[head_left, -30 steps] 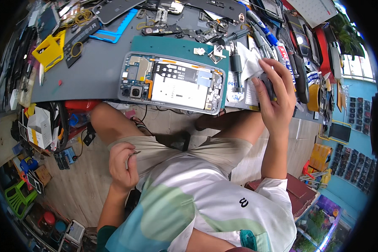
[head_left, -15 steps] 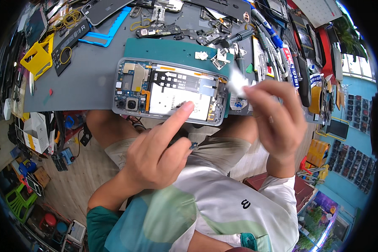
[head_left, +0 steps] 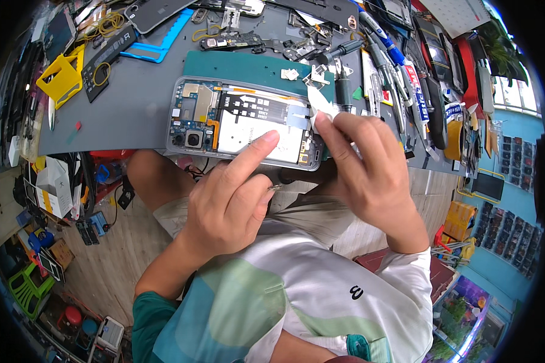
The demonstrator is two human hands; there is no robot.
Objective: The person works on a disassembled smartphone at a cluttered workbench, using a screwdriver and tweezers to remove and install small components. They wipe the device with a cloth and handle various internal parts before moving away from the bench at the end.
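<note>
An opened smartphone [head_left: 186, 124] lies across the front edge of the desk, its circuit board, camera and cables bare. My left hand [head_left: 227, 209] reaches over its near edge, the index fingertip resting on the white-and-black battery [head_left: 236, 132]. The other fingers of that hand are curled, and the end of a small metallic thing [head_left: 274, 188] sticks out of them; the rest is hidden. Pinched between thumb and index finger of my right hand [head_left: 372, 163] is a thin white wipe [head_left: 322, 101], soft-looking and pointed. It is at the phone's right end, over or against the frame.
A green mat [head_left: 242, 65] lies under and behind the phone, with small metal brackets [head_left: 316, 75] on it. Loose phone parts [head_left: 236, 42] are strewn farther back. Screwdrivers and pens [head_left: 393, 54] crowd the right; a yellow holder [head_left: 63, 78] stands at left.
My right hand has come left and down to the phone's right end, bringing the white wipe with it. My left index finger stays on the battery; the phone has shifted slightly in view.
</note>
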